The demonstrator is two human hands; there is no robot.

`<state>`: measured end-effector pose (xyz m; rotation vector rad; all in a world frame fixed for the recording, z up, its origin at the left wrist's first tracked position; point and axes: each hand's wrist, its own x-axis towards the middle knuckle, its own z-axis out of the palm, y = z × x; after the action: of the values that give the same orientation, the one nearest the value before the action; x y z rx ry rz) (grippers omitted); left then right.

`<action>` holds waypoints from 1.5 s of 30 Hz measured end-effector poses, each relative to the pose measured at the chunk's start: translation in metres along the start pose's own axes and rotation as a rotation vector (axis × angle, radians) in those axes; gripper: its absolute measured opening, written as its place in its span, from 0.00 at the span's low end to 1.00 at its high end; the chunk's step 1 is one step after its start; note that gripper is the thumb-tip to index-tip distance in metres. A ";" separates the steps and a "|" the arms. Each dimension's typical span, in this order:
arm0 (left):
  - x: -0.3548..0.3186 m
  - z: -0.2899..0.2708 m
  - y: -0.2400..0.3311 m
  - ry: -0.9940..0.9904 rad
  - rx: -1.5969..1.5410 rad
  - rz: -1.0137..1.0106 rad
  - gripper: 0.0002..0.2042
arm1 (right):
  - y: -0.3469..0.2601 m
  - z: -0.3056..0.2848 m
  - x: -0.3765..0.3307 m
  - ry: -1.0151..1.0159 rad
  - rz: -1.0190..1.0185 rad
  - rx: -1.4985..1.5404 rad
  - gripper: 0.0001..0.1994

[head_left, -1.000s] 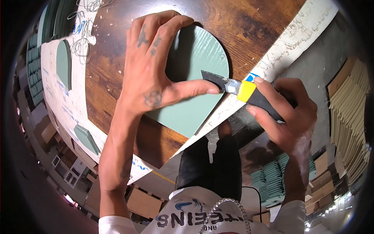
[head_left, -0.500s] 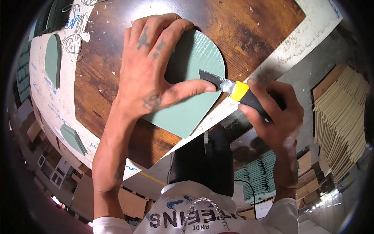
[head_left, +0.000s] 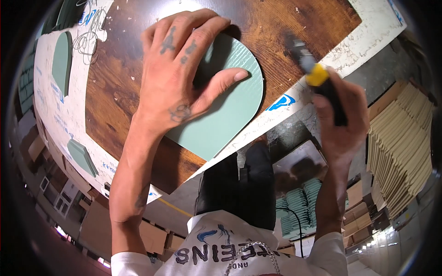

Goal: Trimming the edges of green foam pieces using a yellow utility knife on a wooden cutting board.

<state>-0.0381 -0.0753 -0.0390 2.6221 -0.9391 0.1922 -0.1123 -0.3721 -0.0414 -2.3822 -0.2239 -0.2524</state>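
A pale green, rounded panel with a pointed near end (head_left: 230, 103) lies on a brown wood-grain board (head_left: 285, 64). My left hand (head_left: 170, 69) holds it down, with the fingers curled at its far edge and the thumb stretched across its face. To the right, my right hand (head_left: 347, 112) grips a utility knife (head_left: 317, 76) by its black handle; the knife has a yellow collar. Its blade is smeared by motion and points up and away, apart from the panel. Part of the panel's left side is hidden under my left hand.
Under the board is a white, marked work surface (head_left: 363, 50). Green pieces (head_left: 61, 64) and a smaller green stack (head_left: 83, 157) lie at its left, near tangled thread (head_left: 90, 43). Stacked beige sheets (head_left: 400, 147) stand at the right; green bundles (head_left: 299, 207) sit below.
The knife has moved off the panel's right edge, up and to the right, and its blade has swung more upright. My left thumb has lifted farther up the panel, away from the blade's earlier place.
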 end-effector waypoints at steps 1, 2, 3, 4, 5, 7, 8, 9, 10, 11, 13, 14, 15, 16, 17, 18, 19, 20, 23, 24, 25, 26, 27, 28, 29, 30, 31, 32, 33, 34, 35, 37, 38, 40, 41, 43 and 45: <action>-0.006 0.004 -0.005 -0.006 0.013 -0.011 0.45 | 0.002 -0.006 -0.008 -0.005 -0.006 0.016 0.25; -0.015 0.013 -0.011 0.069 0.073 0.044 0.47 | 0.006 -0.014 -0.020 0.024 0.315 0.270 0.27; -0.023 0.023 -0.014 0.142 0.123 0.102 0.50 | 0.009 -0.018 -0.031 0.048 0.646 0.513 0.29; -0.021 0.022 -0.002 0.092 0.191 0.095 0.54 | 0.007 -0.023 -0.036 0.044 0.651 0.509 0.29; -0.006 -0.007 0.043 -0.103 -0.061 -0.262 0.55 | 0.008 -0.026 -0.042 0.100 0.729 0.825 0.31; -0.005 -0.009 0.053 -0.105 -0.086 -0.294 0.54 | 0.006 -0.030 -0.051 0.137 0.789 1.154 0.33; -0.005 -0.008 0.056 -0.104 -0.081 -0.306 0.54 | 0.006 -0.029 -0.061 0.077 0.810 1.274 0.33; -0.007 -0.008 0.057 -0.094 -0.081 -0.311 0.53 | 0.006 -0.026 -0.069 0.014 0.830 1.399 0.34; -0.008 -0.005 0.060 -0.082 -0.090 -0.312 0.51 | 0.007 -0.023 -0.078 -0.004 0.845 1.403 0.36; -0.009 -0.003 0.062 -0.081 -0.085 -0.318 0.51 | 0.005 -0.019 -0.084 0.018 0.846 1.407 0.33; -0.008 0.000 0.066 -0.075 -0.064 -0.334 0.48 | 0.003 -0.017 -0.090 -0.103 0.880 1.303 0.27; -0.006 0.003 0.068 -0.036 -0.084 -0.342 0.45 | 0.001 -0.014 -0.091 -0.106 0.878 1.306 0.27; -0.005 0.004 0.068 -0.038 -0.076 -0.344 0.45 | -0.003 -0.008 -0.090 -0.139 0.837 1.324 0.23; -0.005 0.004 0.069 -0.039 -0.070 -0.354 0.44 | -0.008 -0.003 -0.089 -0.170 0.795 1.341 0.19; -0.004 0.004 0.069 -0.040 -0.063 -0.362 0.44 | -0.016 -0.002 -0.087 -0.176 0.826 1.362 0.16; -0.002 0.003 0.071 -0.034 -0.066 -0.370 0.42 | -0.020 -0.002 -0.084 -0.197 0.830 1.347 0.16; 0.000 0.004 0.072 -0.037 -0.060 -0.371 0.42 | -0.022 -0.002 -0.081 -0.217 0.834 1.332 0.15; 0.000 0.007 0.072 -0.027 -0.040 -0.367 0.41 | -0.021 -0.002 -0.082 -0.218 0.834 1.338 0.15; 0.001 0.011 0.074 -0.012 -0.018 -0.393 0.38 | -0.019 -0.001 -0.083 -0.216 0.817 1.391 0.15; 0.001 0.011 0.075 -0.004 -0.015 -0.420 0.36 | -0.018 -0.003 -0.084 -0.229 0.804 1.355 0.14; 0.002 0.012 0.076 -0.004 -0.013 -0.421 0.36 | -0.016 -0.006 -0.086 -0.241 0.792 1.317 0.13; 0.004 0.014 0.076 0.018 0.006 -0.424 0.33 | -0.013 -0.007 -0.088 -0.242 0.792 1.317 0.13; 0.005 0.015 0.075 0.039 0.028 -0.429 0.30 | -0.010 -0.008 -0.091 -0.251 0.764 1.284 0.12; 0.007 0.017 0.075 0.039 0.031 -0.431 0.30 | -0.007 -0.010 -0.093 -0.261 0.735 1.250 0.12; 0.009 0.020 0.075 0.094 0.031 -0.437 0.24 | -0.005 -0.012 -0.095 -0.264 0.734 1.252 0.12; 0.010 0.021 0.075 0.148 0.034 -0.443 0.20 | -0.003 -0.014 -0.096 -0.278 0.725 1.209 0.12; 0.011 0.022 0.072 0.147 0.039 -0.446 0.20 | 0.000 -0.016 -0.096 -0.292 0.715 1.167 0.13; 0.011 0.021 0.069 0.200 -0.052 -0.493 0.16 | 0.005 -0.017 -0.098 -0.305 0.692 1.156 0.18; 0.012 0.022 0.066 0.254 -0.147 -0.538 0.13 | 0.008 -0.019 -0.098 -0.308 0.692 1.157 0.18; 0.005 0.025 0.065 0.364 -0.286 -0.580 0.09 | 0.010 -0.021 -0.098 -0.301 0.686 1.127 0.21; -0.002 0.026 0.069 0.473 -0.532 -0.699 0.07 | 0.012 -0.023 -0.098 -0.295 0.680 1.097 0.24; -0.010 0.024 0.065 0.592 -0.434 -0.598 0.08 | 0.016 -0.026 -0.098 -0.269 0.747 1.123 0.29; -0.020 0.020 0.069 0.526 -0.480 -0.637 0.14 | 0.022 -0.027 -0.099 -0.280 0.708 1.034 0.30; -0.028 0.015 0.090 0.352 -0.285 -0.580 0.21 | 0.028 -0.030 -0.097 -0.301 0.663 1.043 0.28; -0.032 0.017 0.100 0.179 -0.100 -0.510 0.29 | 0.030 -0.032 -0.099 -0.306 0.672 1.034 0.28; -0.033 0.022 0.123 0.035 0.061 -0.493 0.41 | 0.028 -0.031 -0.099 -0.218 0.804 1.177 0.22; -0.032 0.023 0.133 -0.109 0.106 -0.578 0.38 | 0.033 -0.026 -0.100 -0.222 0.786 1.263 0.20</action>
<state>-0.1477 -0.1607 -0.0308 2.8959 -0.1721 -0.0499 -0.2040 -0.4233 -0.0683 -1.0854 0.3711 0.4256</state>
